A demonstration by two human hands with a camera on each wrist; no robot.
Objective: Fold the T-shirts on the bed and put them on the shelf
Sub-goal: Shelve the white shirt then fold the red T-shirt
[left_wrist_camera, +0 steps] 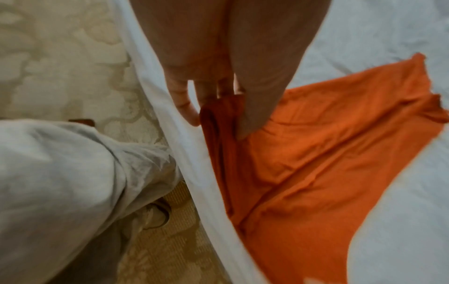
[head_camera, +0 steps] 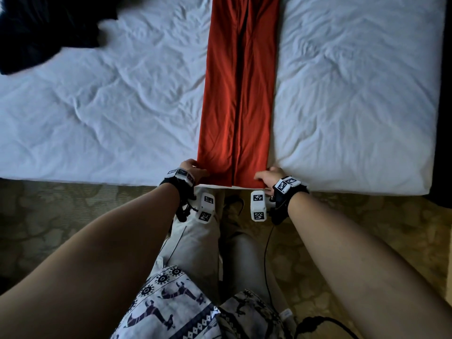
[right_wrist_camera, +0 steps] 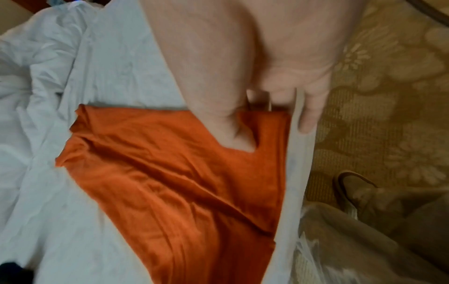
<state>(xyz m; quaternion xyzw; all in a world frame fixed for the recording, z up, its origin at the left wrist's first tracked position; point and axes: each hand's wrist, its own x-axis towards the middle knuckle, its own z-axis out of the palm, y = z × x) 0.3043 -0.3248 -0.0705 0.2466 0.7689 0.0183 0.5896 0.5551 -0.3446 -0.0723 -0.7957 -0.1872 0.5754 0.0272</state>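
Red shirt (head_camera: 239, 94) lies folded into a long narrow strip down the centre of the frame on the bed (head_camera: 110, 106), both side panels meeting at a dark centre seam. Its near end sits at the bed's lower edge. Left hand (head_camera: 192, 171) pinches the near left corner: thumb on top, fingers (left_wrist_camera: 182, 100) curled at the hem. Right hand (head_camera: 269, 178) pinches the near right corner; thumb on the cloth, fingers (right_wrist_camera: 309, 113) apparently under the edge, view blurred. Dark garment (head_camera: 41, 28) bunched at upper left, well apart. Patterned carpet (head_camera: 73, 216) below.
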